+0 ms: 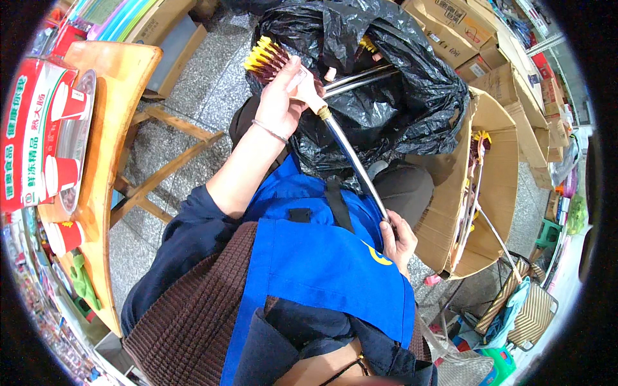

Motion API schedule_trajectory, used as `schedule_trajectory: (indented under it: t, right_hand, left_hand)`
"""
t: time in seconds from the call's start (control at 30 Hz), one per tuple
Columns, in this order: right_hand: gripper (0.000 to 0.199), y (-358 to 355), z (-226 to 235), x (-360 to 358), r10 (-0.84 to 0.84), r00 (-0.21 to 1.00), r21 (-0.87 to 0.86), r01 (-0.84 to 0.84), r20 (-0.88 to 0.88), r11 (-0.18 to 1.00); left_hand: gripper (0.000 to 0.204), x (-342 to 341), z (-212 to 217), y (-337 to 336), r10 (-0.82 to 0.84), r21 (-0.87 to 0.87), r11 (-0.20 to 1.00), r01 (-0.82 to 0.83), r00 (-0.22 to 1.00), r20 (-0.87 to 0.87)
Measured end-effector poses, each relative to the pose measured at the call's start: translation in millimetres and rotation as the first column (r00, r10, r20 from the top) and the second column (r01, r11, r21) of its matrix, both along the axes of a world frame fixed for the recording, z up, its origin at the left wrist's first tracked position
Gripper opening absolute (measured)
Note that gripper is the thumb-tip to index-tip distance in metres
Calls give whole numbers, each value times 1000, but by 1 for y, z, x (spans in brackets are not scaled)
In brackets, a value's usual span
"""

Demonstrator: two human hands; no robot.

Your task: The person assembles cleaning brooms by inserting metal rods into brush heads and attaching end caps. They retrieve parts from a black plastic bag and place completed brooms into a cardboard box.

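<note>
A long-handled scrubbing brush (347,152) lies slantwise across my lap, with maroon and yellow bristles and a shiny metal pole. My left hand (283,96) is closed around its pale head, bristles pointing up and to the left. Lower right, my right hand (398,240) grips the far end of the pole. Just beyond the brush, a black plastic bag (360,122) lies bunched. Metal poles (360,80) and a bit of yellow bristle show in the bag's folds. To my right stands an open cardboard box (499,212) with more brushes (473,186) inside.
A wooden table (138,77) on the left carries red and white paper cups (64,174) and a green cloth (82,280). Stacked cartons (450,32) fill the back right. A striped bag (531,315) sits at the lower right. Grey speckled floor (145,251) shows between.
</note>
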State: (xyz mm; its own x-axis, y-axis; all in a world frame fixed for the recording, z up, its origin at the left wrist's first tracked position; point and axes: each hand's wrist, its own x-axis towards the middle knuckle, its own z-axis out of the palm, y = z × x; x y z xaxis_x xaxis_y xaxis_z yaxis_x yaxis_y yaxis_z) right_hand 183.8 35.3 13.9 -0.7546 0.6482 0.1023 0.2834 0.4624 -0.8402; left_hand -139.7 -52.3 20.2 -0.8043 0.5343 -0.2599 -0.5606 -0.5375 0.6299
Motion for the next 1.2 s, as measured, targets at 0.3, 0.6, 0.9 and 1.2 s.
schedule_trajectory:
  t: [0.3, 0.6, 0.9, 1.2]
  right_hand:
    - [30, 6, 11, -5, -111, 993, 484, 85, 26, 871]
    - [24, 3, 27, -8, -81, 981, 313, 22, 176, 949]
    - [27, 25, 41, -5, 207, 969, -968, 87, 137, 237]
    - [31, 8, 42, -37, 62, 996, -558, -18, 60, 829]
  left_hand:
    - [28, 3, -1, -3, 76, -174, 979, -104, 984, -159]
    - [23, -3, 0, 0, 110, -112, 980, -163, 920, -377]
    - [23, 4, 1, 3, 39, -163, 984, -68, 983, -177]
    - [29, 19, 4, 23, -117, -102, 990, 92, 955, -273]
